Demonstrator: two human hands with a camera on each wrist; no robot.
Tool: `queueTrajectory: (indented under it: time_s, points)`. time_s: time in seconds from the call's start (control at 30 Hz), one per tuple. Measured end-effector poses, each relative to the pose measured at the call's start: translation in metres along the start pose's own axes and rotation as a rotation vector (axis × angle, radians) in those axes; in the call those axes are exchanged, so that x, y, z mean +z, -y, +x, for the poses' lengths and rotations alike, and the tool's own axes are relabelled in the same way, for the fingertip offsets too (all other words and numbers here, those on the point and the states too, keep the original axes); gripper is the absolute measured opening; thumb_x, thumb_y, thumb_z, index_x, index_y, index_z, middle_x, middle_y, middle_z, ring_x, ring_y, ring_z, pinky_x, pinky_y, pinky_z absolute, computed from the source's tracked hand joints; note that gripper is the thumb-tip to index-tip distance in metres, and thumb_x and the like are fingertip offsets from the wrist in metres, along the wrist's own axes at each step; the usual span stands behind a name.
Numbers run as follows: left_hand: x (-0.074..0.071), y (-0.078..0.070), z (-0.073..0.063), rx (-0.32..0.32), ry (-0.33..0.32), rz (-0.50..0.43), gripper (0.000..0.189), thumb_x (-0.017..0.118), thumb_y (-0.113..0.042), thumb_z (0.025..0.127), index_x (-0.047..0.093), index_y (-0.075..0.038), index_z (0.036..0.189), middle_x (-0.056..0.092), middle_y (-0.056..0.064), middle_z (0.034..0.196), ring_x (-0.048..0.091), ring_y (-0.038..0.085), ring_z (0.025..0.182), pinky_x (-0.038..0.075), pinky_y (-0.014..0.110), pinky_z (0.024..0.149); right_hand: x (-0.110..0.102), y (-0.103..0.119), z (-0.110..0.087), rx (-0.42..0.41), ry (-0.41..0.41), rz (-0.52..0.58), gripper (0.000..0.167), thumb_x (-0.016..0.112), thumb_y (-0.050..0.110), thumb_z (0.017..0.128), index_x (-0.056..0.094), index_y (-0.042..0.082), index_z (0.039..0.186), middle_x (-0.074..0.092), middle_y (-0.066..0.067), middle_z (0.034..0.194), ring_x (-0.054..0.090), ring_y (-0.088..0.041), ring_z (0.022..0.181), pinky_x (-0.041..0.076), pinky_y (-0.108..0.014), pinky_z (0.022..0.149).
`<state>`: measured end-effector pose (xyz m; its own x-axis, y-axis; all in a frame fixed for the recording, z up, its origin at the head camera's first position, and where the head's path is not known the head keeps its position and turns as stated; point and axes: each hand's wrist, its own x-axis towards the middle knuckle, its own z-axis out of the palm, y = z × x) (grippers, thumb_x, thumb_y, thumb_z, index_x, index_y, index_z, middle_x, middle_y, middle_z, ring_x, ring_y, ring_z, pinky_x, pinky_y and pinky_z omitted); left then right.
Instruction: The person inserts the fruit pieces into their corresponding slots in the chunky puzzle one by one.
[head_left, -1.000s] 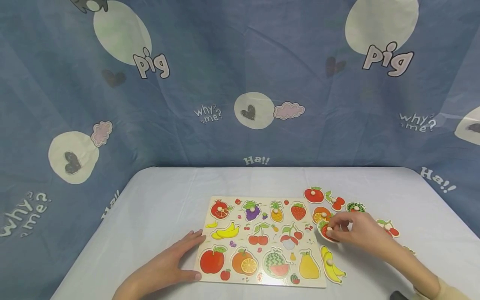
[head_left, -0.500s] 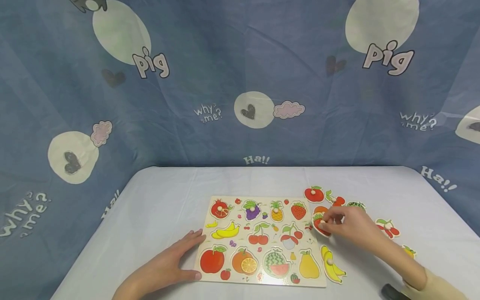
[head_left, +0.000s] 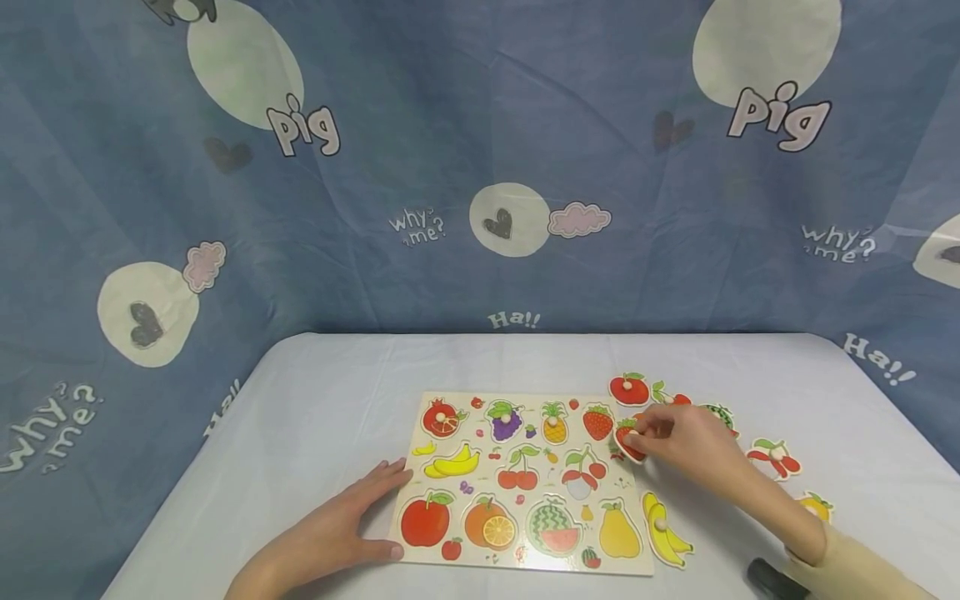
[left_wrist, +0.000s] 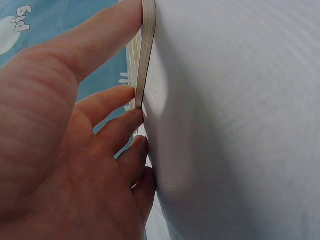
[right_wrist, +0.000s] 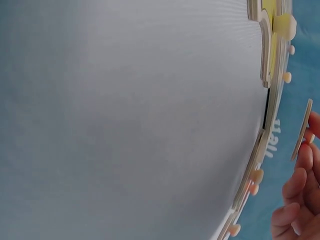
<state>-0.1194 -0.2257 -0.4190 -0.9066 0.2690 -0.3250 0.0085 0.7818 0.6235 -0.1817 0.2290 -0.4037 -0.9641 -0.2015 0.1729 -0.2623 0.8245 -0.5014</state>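
Strawberry piece [head_left: 627, 433] shown tilted at the right edge of a fruit puzzle board [head_left: 551, 479]. Its small knob is pinched between the clamped fingers of the right hand [head_left: 686, 437]; in the right wrist view it is seen edge-on and raised. The matching strawberry recess [head_left: 597, 422] is found just left of these fingers and slightly farther from the person. Farther left, 3 pieces are seated in the board: a pineapple piece [head_left: 554, 429], a grape piece [head_left: 504, 427] and a pomegranate piece [head_left: 437, 425]. The board's left edge is touched by the left hand [head_left: 341, 529], whose fingers are spread apart and clamped on nothing. Beyond the right fingers, an apple piece [head_left: 629, 392] is placed on the counter [head_left: 360, 400]; a cherry piece [head_left: 681, 399], partly hidden, is placed beyond and to their right, and a banana piece [head_left: 663, 542] on their near side, just beside the board.

Risks, as judged: if the tilt is not levelled or the outline is misaligned, the piece may be caught on the recess rim. If the knob is gripped off-centre, the piece may be twisted or dropped. If the board is not braced by the left hand, it may be slid by a sideways push. Loose pieces near the right hand may be nudged if the wrist is lowered.
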Motion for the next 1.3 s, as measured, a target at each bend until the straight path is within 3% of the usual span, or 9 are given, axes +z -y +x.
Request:
queueTrajectory:
  time_s: [0.6,0.9,1.07,1.3]
  points:
    - [0.0,-0.003,0.0,0.002,-0.003,0.004,0.092,0.087,-0.045,0.067,0.046,-0.025,0.147,0.036,0.002,0.156,0.028,0.032,0.143,0.032,0.064,0.106,0.009,0.008,0.019,0.072,0.01,0.026,0.016,0.08,0.037,0.08,0.07,0.026,0.074,0.057,0.01,0.062,0.052,-0.012,0.053,0.037,-0.029,0.046]
    - [0.0,-0.002,0.0,0.012,-0.002,0.002,0.092,0.086,-0.046,0.067,0.046,-0.026,0.147,0.036,0.002,0.156,0.027,0.033,0.144,0.032,0.064,0.106,0.015,0.013,0.027,0.057,0.012,0.024,0.019,0.081,0.038,0.08,0.069,0.025,0.073,0.056,0.01,0.059,0.049,-0.014,0.055,0.037,-0.03,0.048]
    - [0.0,-0.002,0.001,0.015,0.0,0.002,0.092,0.086,-0.046,0.067,0.046,-0.026,0.147,0.035,0.001,0.157,0.026,0.032,0.144,0.031,0.064,0.107,0.017,0.014,0.032,0.061,0.027,0.022,0.019,0.081,0.038,0.08,0.069,0.024,0.072,0.06,0.01,0.067,0.05,-0.014,0.056,0.039,-0.03,0.048]
    - [0.0,-0.002,0.001,0.006,-0.002,-0.002,0.093,0.086,-0.047,0.067,0.046,-0.025,0.148,0.034,0.001,0.157,0.024,0.033,0.145,0.03,0.064,0.107,0.02,0.017,0.04,0.077,0.07,0.006,0.021,0.081,0.037,0.079,0.069,0.023,0.07,0.057,0.009,0.062,0.049,-0.015,0.054,0.039,-0.03,0.046]
